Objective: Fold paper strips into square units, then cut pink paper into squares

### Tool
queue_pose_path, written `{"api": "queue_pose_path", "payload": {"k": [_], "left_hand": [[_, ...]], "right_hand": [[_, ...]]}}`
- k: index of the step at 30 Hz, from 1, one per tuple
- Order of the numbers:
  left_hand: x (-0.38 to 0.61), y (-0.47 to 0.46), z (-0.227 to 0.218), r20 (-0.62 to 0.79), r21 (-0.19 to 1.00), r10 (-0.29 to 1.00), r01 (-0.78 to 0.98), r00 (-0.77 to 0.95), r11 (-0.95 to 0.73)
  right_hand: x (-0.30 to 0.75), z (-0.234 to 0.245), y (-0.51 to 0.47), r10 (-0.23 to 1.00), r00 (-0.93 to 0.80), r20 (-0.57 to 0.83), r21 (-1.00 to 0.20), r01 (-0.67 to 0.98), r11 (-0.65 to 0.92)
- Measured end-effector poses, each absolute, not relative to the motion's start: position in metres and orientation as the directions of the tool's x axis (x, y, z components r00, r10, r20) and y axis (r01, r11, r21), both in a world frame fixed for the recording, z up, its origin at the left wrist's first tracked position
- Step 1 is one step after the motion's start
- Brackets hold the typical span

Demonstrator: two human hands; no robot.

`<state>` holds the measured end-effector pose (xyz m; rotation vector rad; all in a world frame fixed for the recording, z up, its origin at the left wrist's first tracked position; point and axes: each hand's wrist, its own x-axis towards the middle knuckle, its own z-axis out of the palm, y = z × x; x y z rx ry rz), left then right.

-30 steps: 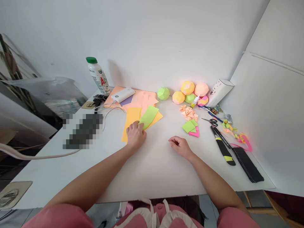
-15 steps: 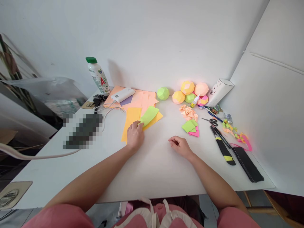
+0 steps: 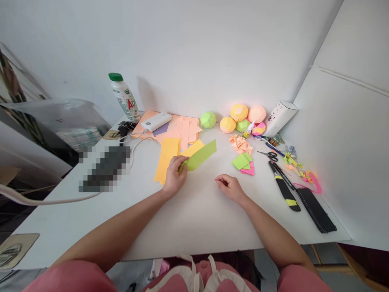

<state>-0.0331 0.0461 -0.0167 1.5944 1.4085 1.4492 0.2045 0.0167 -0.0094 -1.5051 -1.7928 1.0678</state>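
A strip of green paper (image 3: 202,156) is pinched between the thumb and fingers of my left hand (image 3: 175,174). The strip is raised at a slant, its free end pointing right and away from me. Yellow-orange paper strips (image 3: 169,152) lie under and beside that hand, and another yellow piece (image 3: 194,148) shows behind the green strip. My right hand (image 3: 230,185) rests on the table with its fingers curled in, nothing visible in them. Beyond it are small green paper squares (image 3: 241,161) over pink ones (image 3: 249,170).
Folded peach paper pieces (image 3: 241,144) lie behind the squares. Faceted paper balls (image 3: 239,112) and a glue bottle (image 3: 248,129) stand by the wall. Scissors (image 3: 270,155), a utility knife (image 3: 285,188) and a black case (image 3: 316,211) lie right. A power bank (image 3: 156,121) and bottle (image 3: 125,97) are back left.
My left hand has lifted the green strip off the yellow paper and shifted slightly right; the strip now tilts up. My right hand has stayed in place.
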Motion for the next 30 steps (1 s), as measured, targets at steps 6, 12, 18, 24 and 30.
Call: {"api": "queue_pose_path", "payload": {"k": [6,12,18,24,30], "left_hand": [[-0.011,0.016,-0.002,-0.184,0.911,0.961,-0.330,0.208,0.246],[-0.004,-0.004,0.007,-0.303,0.832,0.884,-0.353,0.356,0.428],[-0.003,-0.005,0.004,-0.327,0.810,0.863,-0.357,0.385,0.466],[-0.002,-0.010,0.000,-0.297,0.814,0.837,-0.336,0.460,0.474],[-0.006,-0.014,-0.013,0.215,0.966,0.874,0.039,0.436,-0.257]], "right_hand": [[0.201,-0.004,0.015,0.981,-0.194,-0.024,-0.946,0.321,0.040],[0.201,0.004,0.016,0.969,-0.208,-0.135,-0.981,0.169,-0.100],[0.204,0.002,0.018,0.975,-0.171,-0.142,-0.979,0.168,-0.113],[0.204,-0.002,0.019,0.989,-0.081,-0.124,-0.984,0.135,-0.112],[0.206,0.000,0.019,0.949,-0.202,-0.244,-0.966,0.132,-0.220]]}}
